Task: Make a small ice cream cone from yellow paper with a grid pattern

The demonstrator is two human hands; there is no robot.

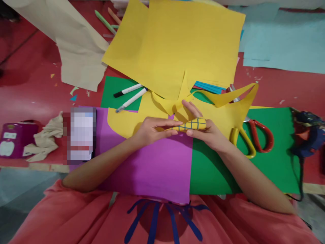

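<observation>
No readable text anywhere — purple case (15, 139) label too small, phone (81, 134) screen blurred

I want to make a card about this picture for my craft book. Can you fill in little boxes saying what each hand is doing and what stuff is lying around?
left hand: left hand pinches one end of the rolled yellow paper with a blue grid
right hand: right hand wraps the other end
under hands: purple paper sheet and green paper sheet
right of hands: scissors with red and yellow handles
behind: big yellow sheet, two white markers
</observation>
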